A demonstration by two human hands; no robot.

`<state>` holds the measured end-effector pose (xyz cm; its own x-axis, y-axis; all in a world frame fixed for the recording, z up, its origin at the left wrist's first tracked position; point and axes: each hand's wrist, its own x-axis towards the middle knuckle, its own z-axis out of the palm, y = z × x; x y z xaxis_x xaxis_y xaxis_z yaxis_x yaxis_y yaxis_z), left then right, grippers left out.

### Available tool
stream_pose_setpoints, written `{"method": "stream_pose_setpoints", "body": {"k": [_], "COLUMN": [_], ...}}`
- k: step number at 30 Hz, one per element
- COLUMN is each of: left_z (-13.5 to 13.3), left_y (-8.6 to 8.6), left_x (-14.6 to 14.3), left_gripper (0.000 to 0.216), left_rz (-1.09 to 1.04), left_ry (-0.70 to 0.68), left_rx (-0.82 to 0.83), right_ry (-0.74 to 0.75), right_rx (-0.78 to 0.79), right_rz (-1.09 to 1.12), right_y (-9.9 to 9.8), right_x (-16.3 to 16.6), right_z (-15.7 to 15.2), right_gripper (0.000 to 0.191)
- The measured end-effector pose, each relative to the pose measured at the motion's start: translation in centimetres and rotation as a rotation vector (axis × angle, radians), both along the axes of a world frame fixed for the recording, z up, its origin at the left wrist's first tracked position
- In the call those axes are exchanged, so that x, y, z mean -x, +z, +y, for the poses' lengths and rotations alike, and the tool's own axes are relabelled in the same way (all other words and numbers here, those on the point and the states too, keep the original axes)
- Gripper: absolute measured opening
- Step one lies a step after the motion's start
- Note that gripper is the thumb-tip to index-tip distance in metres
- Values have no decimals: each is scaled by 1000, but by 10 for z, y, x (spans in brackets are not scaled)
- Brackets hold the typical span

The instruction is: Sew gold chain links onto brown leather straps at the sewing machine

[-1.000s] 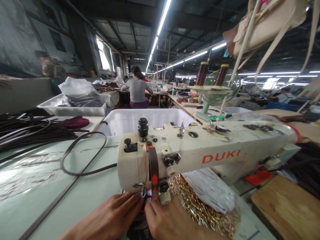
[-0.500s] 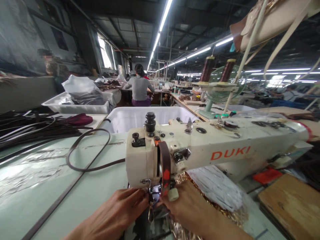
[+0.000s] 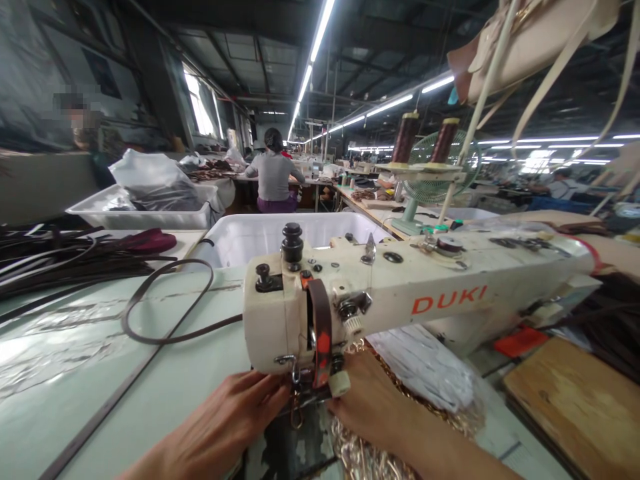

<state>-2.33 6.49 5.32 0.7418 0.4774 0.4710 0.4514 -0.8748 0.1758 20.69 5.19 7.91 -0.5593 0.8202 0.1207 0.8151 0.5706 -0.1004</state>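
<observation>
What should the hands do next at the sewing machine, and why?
Probably feed the work a little further under the needle. The left hand and right hand both press flat at the foot of the sewing machine, one on each side of the needle area, so they seem set to guide it. What lies under the fingers is hidden. A dark strap trails away across the table.

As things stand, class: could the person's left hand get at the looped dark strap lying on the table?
Probably yes. The left hand rests at the sewing machine's needle end, and the looped dark strap lies on the table to its left, with only bare tabletop between them.
</observation>
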Motion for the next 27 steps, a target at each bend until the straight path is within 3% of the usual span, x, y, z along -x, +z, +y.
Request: {"method": "stream_pose_setpoints", "body": {"k": [4,8,11,14,18,22,27], "left_z": [12,23,26,25,19,14,14], "left_y": [-8,-5,-3,-2,2,7,2], "left_x": [7,10,8,6,4,3,1], "left_gripper": [25,23,27,27,29,28,21], "left_rz": [-5,-116,-140,-58,35,39,1], "left_ry": [-8,41,85,24,-26,-12,-38], "left_rx": [142,267,216,230,242,129,26], "right_ry": [-60,-75,-37,72,245,418,478], "right_rx": [25,52,61,57,-114,-293,-272], "right_rz": [-12,8,68,89,-165,-427,-485], "right_y": [-2,-6,-3,4,8,6,5], "right_x": [8,7,3,4,20,42,63], "right_z": [5,9,5,-9,-30,-35,-23], "right_gripper": [21,21,21,20,14,13,8]}}
